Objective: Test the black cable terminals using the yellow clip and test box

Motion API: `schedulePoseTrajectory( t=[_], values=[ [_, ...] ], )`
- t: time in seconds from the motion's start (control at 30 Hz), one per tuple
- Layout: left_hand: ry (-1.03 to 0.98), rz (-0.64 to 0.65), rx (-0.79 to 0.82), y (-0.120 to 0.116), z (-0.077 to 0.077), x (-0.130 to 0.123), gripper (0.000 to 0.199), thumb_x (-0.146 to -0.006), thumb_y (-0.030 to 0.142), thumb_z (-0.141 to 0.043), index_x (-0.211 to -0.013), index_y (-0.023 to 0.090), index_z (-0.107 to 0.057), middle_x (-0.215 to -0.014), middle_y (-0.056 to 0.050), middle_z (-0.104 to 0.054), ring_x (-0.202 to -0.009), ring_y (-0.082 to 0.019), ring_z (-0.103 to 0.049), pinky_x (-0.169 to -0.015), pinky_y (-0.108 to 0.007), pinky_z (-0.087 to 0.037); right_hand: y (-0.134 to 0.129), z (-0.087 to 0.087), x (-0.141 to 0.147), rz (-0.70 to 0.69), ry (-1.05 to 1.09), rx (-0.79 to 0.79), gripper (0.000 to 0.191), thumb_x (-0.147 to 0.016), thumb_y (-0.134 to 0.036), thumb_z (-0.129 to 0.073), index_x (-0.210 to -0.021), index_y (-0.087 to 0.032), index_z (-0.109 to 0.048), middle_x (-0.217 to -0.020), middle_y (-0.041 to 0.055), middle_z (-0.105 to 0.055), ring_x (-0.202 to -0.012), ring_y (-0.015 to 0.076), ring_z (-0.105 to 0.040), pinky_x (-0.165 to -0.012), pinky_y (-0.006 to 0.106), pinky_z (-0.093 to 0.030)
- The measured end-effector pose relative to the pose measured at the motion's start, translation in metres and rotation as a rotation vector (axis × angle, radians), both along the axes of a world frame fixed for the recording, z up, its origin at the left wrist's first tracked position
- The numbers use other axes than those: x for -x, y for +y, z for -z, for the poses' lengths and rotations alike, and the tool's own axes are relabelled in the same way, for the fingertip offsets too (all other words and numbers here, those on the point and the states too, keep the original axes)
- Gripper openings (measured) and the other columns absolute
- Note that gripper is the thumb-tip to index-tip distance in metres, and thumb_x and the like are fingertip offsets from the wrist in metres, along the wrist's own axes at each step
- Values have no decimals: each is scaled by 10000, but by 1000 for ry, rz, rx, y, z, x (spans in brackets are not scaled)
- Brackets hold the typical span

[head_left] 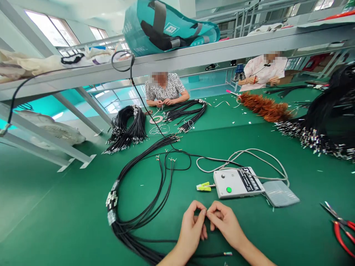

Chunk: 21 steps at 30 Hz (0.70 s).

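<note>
Small, hidden or cut off
Anything between left hand (193,226) and right hand (226,223) is unclear; cables (122,232) run off the near edge, the red-handled tool (337,232) off the right; the box label (249,178) is unreadable.

Behind gry shelf (172,60) are bright windows (50,29), pale walls (80,23) & teal flr (215,76)

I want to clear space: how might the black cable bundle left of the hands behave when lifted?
The bundle would likely sag toward its ends, since its thin cables curve and spread loose. Its wrapped middle may stay stiffer.
</note>
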<state>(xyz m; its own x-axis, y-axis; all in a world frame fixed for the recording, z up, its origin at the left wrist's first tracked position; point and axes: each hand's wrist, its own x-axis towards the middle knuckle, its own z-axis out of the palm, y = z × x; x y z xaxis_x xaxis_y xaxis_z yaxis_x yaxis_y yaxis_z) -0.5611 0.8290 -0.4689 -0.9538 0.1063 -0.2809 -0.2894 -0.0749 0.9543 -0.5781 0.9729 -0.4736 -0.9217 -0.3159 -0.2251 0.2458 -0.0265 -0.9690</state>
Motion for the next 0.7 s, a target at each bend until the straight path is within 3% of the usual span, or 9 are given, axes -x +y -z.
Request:
schedulePoseTrajectory(
  t=[0.07,0.17,0.27,0.47,0.7],
  values=[
    [53,3,75,-1,-1,-2,445,-886,628,-559,-857,188,-501,-475,66,-477,-361,-68,-382,-369,-165,-261,1,0,1,0,12,-22,470,-798,-644,-674,-746,-190,-563,-535,-31,-589,-503,122,-561,-556,254,-412],
    [253,-36,181,-4,-2,-5,336,-951,487,-532,-828,176,-562,-697,-17,-574,-589,-114,-523,-551,-216,-420,3,2,1,-5,4,-16,455,-812,-630,-668,-768,-188,-571,-525,-27,-601,-499,124,-555,-555,255,-405],
    [389,-46,258,-7,-2,-5,276,-973,386,-512,-812,174,-588,-828,-54,-575,-748,-153,-547,-694,-258,-453,3,6,1,-2,-14,11,437,-825,-613,-666,-782,-188,-570,-520,-27,-607,-491,119,-542,-546,248,-385],
    [264,39,200,-7,-3,0,279,-983,413,-486,-851,178,-556,-717,-7,-539,-608,-120,-487,-576,-229,-381,2,5,2,-14,-20,19,437,-813,-603,-687,-783,-183,-569,-524,-31,-598,-496,113,-536,-558,244,-384],
    [228,57,106,0,-2,-4,287,-949,451,-564,-1018,178,-616,-769,-30,-637,-666,-129,-569,-639,-230,-445,-1,5,1,-10,-27,52,452,-775,-605,-720,-775,-190,-541,-551,-47,-579,-497,104,-540,-549,231,-390]
  ],
)
